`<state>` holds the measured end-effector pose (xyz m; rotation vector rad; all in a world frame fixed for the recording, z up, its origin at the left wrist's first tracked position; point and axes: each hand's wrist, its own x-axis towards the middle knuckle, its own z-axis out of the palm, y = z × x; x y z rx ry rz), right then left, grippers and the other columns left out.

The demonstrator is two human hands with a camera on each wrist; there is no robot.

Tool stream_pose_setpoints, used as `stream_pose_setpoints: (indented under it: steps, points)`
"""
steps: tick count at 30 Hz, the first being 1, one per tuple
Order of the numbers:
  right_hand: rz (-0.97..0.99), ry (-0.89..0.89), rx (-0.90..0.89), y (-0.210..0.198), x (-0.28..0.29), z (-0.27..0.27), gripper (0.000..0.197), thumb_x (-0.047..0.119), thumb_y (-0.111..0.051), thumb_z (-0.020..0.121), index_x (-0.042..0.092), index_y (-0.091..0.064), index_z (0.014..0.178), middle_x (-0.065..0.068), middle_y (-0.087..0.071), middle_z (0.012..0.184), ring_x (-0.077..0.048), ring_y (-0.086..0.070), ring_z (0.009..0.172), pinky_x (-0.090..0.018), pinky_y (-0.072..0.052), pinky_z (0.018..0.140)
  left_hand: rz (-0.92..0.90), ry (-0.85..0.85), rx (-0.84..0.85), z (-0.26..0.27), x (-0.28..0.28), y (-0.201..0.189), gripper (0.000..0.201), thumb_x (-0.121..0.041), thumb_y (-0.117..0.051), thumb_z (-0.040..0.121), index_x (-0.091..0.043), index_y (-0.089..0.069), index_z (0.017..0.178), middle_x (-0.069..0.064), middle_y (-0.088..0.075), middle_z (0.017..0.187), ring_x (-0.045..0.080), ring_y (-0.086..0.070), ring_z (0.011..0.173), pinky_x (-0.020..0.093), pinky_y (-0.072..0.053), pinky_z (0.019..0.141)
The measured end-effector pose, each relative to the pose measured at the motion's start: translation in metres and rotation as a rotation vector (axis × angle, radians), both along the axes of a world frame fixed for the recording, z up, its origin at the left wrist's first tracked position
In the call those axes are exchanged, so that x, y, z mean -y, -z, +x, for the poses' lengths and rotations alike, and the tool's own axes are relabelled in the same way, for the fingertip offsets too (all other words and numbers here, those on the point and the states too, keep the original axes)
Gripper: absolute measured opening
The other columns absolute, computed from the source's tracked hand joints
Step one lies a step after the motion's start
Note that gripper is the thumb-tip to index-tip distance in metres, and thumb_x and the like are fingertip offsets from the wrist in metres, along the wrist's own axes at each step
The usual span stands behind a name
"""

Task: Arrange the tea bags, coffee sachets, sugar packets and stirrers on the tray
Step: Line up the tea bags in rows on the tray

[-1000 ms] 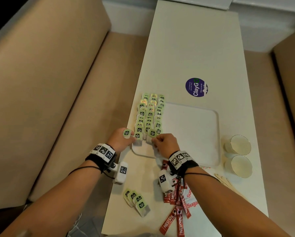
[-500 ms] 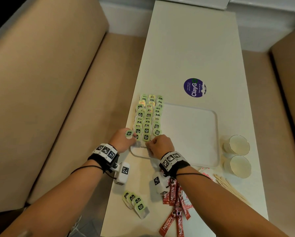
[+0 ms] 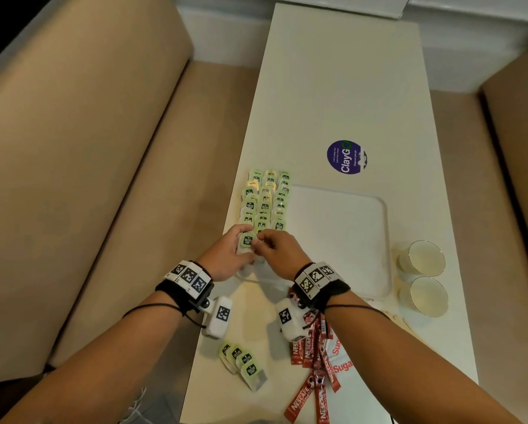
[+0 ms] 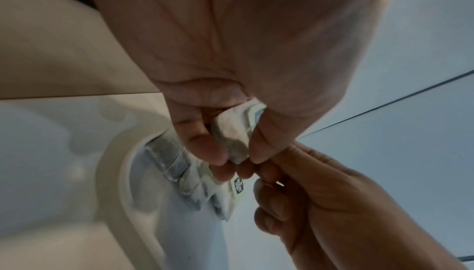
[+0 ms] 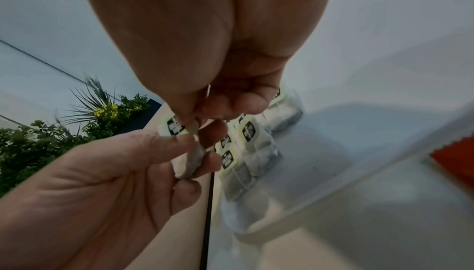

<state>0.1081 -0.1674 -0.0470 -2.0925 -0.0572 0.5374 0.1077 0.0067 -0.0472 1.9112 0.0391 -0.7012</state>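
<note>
Tea bag (image 3: 247, 242), pinched jointly by left hand (image 3: 226, 258) and right hand (image 3: 282, 255) above tray (image 3: 379, 240) corner, risks being dropped onto laid rows (image 3: 265, 200) if released unevenly.

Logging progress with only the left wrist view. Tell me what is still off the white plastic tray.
Observer: A few green-tagged tea bags lie loose on the white table near its front edge.
Operator: Report the sachets.
Observer: Red coffee sachets lie on the table beside the right hand's wrist, outside the tray.
Operator: Now the held tea bag.
Observer: The left hand grips the held tea bag by its pouch; the right hand pinches its green paper tag.
</note>
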Motion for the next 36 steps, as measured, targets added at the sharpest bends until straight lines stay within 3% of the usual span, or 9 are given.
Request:
stream_pose_setpoints:
  steps: [2,6,9,13,16,20,23,27,36]
  points:
    - [-0.024,0.034,0.031,0.0,0.003,0.003,0.024,0.031,-0.057,0.103,0.015,-0.066,0.087,0.001,-0.061,0.07,-0.012,-0.052,0.063,-0.034,-0.044,0.066,-0.091,-0.081,-0.068,0.002,0.0,0.001,0.043,-0.004,-0.065,0.094,-0.013,-0.047,0.131,0.009,-0.072,0.091,0.011,-0.066,0.065,0.021,-0.051,0.059]
    - [-0.001,0.091,0.043,0.003,0.008,0.005,0.022,0.033,-0.057,0.103,0.019,-0.06,0.087,0.006,-0.057,0.07,-0.014,-0.052,0.064,-0.04,-0.05,0.07,-0.133,-0.202,-0.05,0.01,-0.004,0.005,0.005,-0.008,-0.063,0.097,-0.011,-0.06,0.096,0.015,-0.072,0.095,0.028,-0.071,0.082,0.034,-0.061,0.069]
    - [0.003,0.066,-0.005,0.002,0.01,0.003,0.03,0.045,-0.06,0.098,0.017,-0.059,0.09,-0.001,-0.065,0.079,-0.023,-0.06,0.068,-0.043,-0.054,0.073,-0.085,-0.185,0.008,0.012,-0.006,0.008,0.003,-0.014,-0.069,0.094,-0.014,-0.067,0.093,0.016,-0.072,0.098,0.029,-0.071,0.086,0.042,-0.062,0.074]
    - [-0.027,0.052,-0.026,0.003,0.014,0.0,0.032,0.036,-0.064,0.098,0.01,-0.061,0.08,-0.008,-0.068,0.08,-0.026,-0.064,0.07,-0.047,-0.055,0.075,-0.127,-0.209,-0.014,0.012,0.001,0.007,0.008,-0.006,-0.067,0.094,-0.013,-0.065,0.093,0.011,-0.067,0.089,0.015,-0.066,0.073,0.021,-0.054,0.059]
    - [-0.069,0.128,-0.015,0.007,0.024,0.003,0.028,0.032,-0.063,0.099,0.009,-0.064,0.083,-0.009,-0.069,0.084,-0.029,-0.066,0.077,-0.044,-0.055,0.076,-0.099,-0.24,0.003,0.012,0.001,0.01,0.01,-0.004,-0.069,0.092,-0.013,-0.065,0.093,0.006,-0.065,0.085,0.004,-0.063,0.063,0.015,-0.049,0.055]
    - [-0.224,0.137,-0.036,0.015,0.044,0.004,0.03,0.03,-0.059,0.101,0.007,-0.064,0.082,-0.01,-0.068,0.082,-0.027,-0.063,0.078,-0.034,-0.048,0.069,0.065,-0.293,0.014,0.013,-0.012,0.021,0.018,-0.012,-0.079,0.084,-0.017,-0.065,0.093,0.003,-0.066,0.084,0.015,-0.062,0.073,0.027,-0.05,0.07]
    - [-0.338,-0.009,-0.094,0.018,0.052,-0.001,0.032,0.03,-0.058,0.101,0.011,-0.062,0.076,-0.002,-0.06,0.071,-0.017,-0.055,0.066,-0.025,-0.038,0.058,0.236,-0.25,-0.053,0.012,-0.019,0.025,0.033,-0.019,-0.083,0.08,-0.017,-0.06,0.102,0.001,-0.066,0.09,0.017,-0.062,0.079,0.028,-0.049,0.07]
    - [-0.379,-0.046,-0.156,0.025,0.049,-0.004,0.03,0.032,-0.063,0.099,0.008,-0.071,0.083,-0.007,-0.07,0.081,-0.017,-0.061,0.071,-0.026,-0.046,0.063,0.277,-0.198,-0.141,0.012,-0.022,0.029,0.049,-0.025,-0.089,0.074,-0.016,-0.055,0.108,0.004,-0.067,0.093,0.018,-0.062,0.075,0.03,-0.05,0.071]
    - [-0.399,0.187,-0.131,0.034,0.03,-0.012,0.026,0.038,-0.065,0.094,0.024,-0.058,0.072,0.004,-0.065,0.074,-0.018,-0.062,0.07,-0.029,-0.05,0.062,0.287,-0.224,-0.051,0.012,-0.014,0.034,0.023,0.0,-0.075,0.079,-0.017,-0.06,0.085,0.002,-0.066,0.071,0.02,-0.059,0.062,0.04,-0.057,0.075]
